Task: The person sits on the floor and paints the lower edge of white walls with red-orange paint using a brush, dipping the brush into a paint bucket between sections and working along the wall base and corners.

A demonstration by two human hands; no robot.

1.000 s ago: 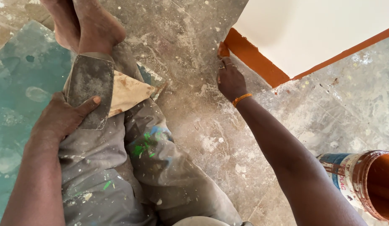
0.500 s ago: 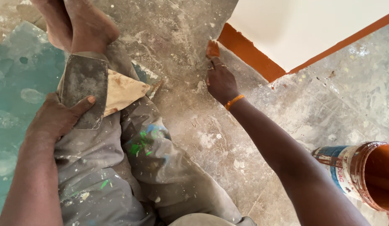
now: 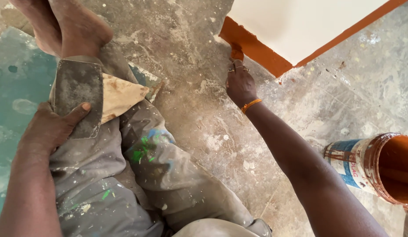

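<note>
The right hand (image 3: 240, 83) grips a small brush (image 3: 236, 52) just above its fingers, against the orange skirting (image 3: 256, 48). The left hand (image 3: 50, 127) clasps a flat scraper (image 3: 78, 96) on the knee.

The right hand (image 3: 240, 83) hides most of the brush (image 3: 236, 52).

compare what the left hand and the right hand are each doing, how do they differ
The left hand rests on the person's leg, thumb across a flat grey scraper blade; the right hand is stretched out to the wall's base, gripping a small brush. The scraper blade looks dry and dusty, while the brush is loaded with orange paint against the orange band. Both hands hold a tool.
</note>
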